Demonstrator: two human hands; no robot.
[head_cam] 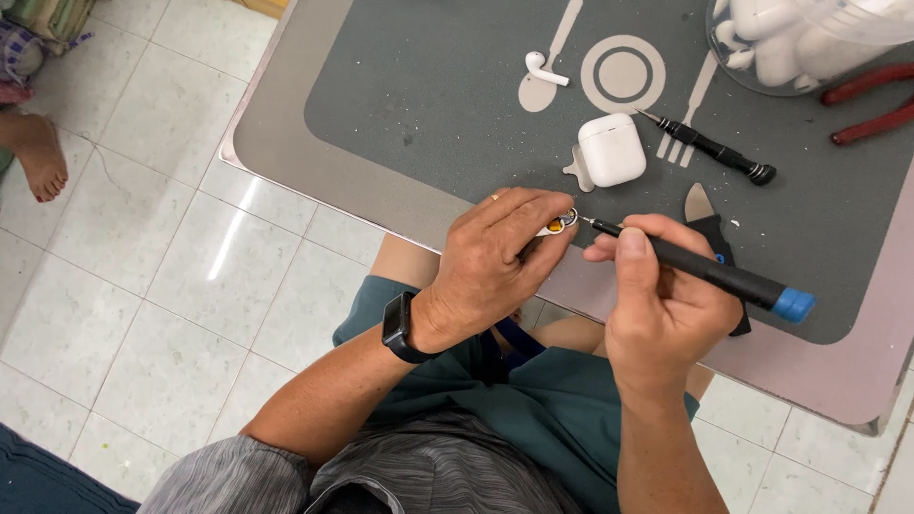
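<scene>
The person's left hand (495, 262) is closed around a small white plastic earbud part with an amber spot and a metal ring (560, 223), pinched between thumb and fingertips just over the near edge of the grey table mat (428, 86). The right hand (657, 305) is clamped on a thin black precision screwdriver with a blue cap (709, 271), and its fine tip almost touches the part. This part looks very light, stiff and smooth, so probably slippery and easy to break; holding it at the sides, as it is held now, seems the safest. Most of it is hidden by the fingers, and what is inside cannot be made out. Further on the mat lie a white rounded charging case (611, 149), a loose white earbud (543, 69) and a second black screwdriver (709, 148). At the far right corner, a clear container of white pieces (800, 38) and red-handled pliers (871, 100) are cut off.
</scene>
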